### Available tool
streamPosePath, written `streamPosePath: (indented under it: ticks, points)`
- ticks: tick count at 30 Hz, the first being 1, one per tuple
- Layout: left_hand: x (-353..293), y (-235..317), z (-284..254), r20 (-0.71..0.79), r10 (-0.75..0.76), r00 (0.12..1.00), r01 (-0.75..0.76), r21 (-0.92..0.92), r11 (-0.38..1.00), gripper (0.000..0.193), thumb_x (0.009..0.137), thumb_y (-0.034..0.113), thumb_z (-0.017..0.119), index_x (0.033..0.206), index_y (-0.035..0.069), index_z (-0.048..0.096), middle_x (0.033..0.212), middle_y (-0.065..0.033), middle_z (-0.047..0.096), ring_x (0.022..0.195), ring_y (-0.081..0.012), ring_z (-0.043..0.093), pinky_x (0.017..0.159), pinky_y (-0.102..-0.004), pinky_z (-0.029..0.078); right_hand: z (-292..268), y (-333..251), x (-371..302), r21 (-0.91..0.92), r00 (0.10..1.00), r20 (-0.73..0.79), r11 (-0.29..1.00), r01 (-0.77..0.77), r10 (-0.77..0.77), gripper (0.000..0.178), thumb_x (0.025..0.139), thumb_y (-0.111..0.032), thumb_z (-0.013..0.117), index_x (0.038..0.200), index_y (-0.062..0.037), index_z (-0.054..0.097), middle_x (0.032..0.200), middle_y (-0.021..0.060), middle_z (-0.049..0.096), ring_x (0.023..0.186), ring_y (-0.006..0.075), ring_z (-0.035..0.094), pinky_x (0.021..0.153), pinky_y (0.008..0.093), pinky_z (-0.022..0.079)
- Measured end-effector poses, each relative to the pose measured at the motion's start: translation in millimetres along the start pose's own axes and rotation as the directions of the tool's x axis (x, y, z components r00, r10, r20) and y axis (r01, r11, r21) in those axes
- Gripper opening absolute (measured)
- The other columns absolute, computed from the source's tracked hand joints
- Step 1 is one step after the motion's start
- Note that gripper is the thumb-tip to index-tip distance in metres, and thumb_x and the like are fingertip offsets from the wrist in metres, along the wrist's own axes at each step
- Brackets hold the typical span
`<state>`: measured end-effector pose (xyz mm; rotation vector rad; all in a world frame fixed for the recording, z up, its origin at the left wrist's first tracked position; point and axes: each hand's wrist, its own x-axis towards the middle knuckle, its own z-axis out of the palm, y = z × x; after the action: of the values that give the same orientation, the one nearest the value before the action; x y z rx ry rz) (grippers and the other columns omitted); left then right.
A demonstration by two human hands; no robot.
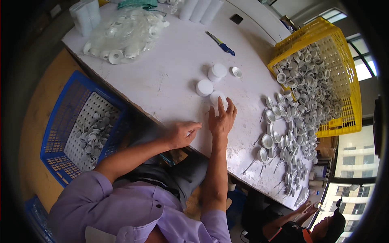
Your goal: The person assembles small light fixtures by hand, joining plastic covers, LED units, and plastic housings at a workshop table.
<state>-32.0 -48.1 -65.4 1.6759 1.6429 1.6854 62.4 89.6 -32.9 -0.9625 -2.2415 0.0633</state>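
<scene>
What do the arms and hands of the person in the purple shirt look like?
The light purple shirt has loose, short sleeves that end near the elbows. Below them, both forearms are bare, with no markings I can make out. The left hand and right hand are ungloved, and no watch shows on either arm.

We've L forearm (133, 156) slanting up from lower L, L hand (184, 135) curled nr ctr; R forearm (219, 174) near-vert., R hand (222, 120) spread-fingered, mid-frame.
</scene>
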Motion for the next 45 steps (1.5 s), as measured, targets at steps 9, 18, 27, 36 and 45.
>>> streamPosePath:
  ticks: [9, 18, 27, 36, 45]
  points:
    - [-1, -5, -1, 0.006, -0.071, 0.997, 0.071, -0.016, 0.997, 0.022, 0.079, -0.001, 0.056, 0.100, 0.001, 0.060, 0.085, -0.0137, 0.066, 0.074, -0.0241, 0.066, 0.064, -0.0309, 0.054, 28, 24, -5, -0.225, 0.986, -0.031, 0.962, 0.153, -0.164, 0.026, 0.073, -0.007, 0.066, 0.098, -0.0133, 0.066, 0.103, 0.0020, 0.061, 0.097, 0.0253, 0.055, 0.082, 0.0381, 0.046]
    - [0, -4, -2, 0.041, -0.173, 0.984, 0.176, -0.062, 0.983, 0.019, 0.080, 0.001, 0.057, 0.098, 0.002, 0.061, 0.082, -0.0136, 0.066, 0.072, -0.0237, 0.066, 0.062, -0.0305, 0.053, 23, 25, -1, -0.177, 0.946, -0.147, 0.949, 0.262, -0.289, 0.022, 0.068, -0.003, 0.066, 0.089, -0.0098, 0.066, 0.092, -0.0007, 0.062, 0.082, 0.0213, 0.059, 0.068, 0.0309, 0.051]
    - [-3, -6, 0, 0.078, -0.271, 0.959, 0.280, -0.137, 0.950, 0.017, 0.081, 0.002, 0.056, 0.097, 0.000, 0.062, 0.079, -0.0108, 0.066, 0.074, -0.0176, 0.066, 0.064, -0.0290, 0.053, 16, 19, -10, -0.152, 0.955, -0.114, 0.955, 0.256, -0.274, 0.028, 0.068, -0.002, 0.065, 0.095, -0.0110, 0.066, 0.094, -0.0010, 0.062, 0.073, 0.0206, 0.059, 0.060, 0.0293, 0.050]
    - [35, 24, -22, 0.354, -0.615, 0.705, 0.670, -0.617, 0.413, 0.026, 0.087, 0.023, 0.061, 0.098, -0.001, 0.061, 0.087, -0.0056, 0.064, 0.080, -0.0141, 0.063, 0.063, -0.0264, 0.054, -31, -36, -44, 0.054, 0.886, -0.367, 0.944, 0.324, -0.283, 0.020, 0.072, 0.007, 0.068, 0.091, -0.0007, 0.067, 0.089, 0.0145, 0.064, 0.078, 0.0262, 0.064, 0.064, 0.0320, 0.053]
    - [16, 29, -18, 0.506, -0.501, 0.702, 0.686, -0.293, 0.666, 0.022, 0.090, 0.015, 0.056, 0.092, -0.006, 0.061, 0.077, -0.0062, 0.064, 0.070, -0.0093, 0.060, 0.055, -0.0228, 0.051, -59, -57, -118, 0.686, 0.859, 0.028, 0.615, -0.389, 0.512, 0.037, 0.081, 0.005, 0.053, 0.118, 0.0038, 0.050, 0.108, 0.0116, 0.049, 0.081, 0.0171, 0.057, 0.070, 0.0275, 0.050]
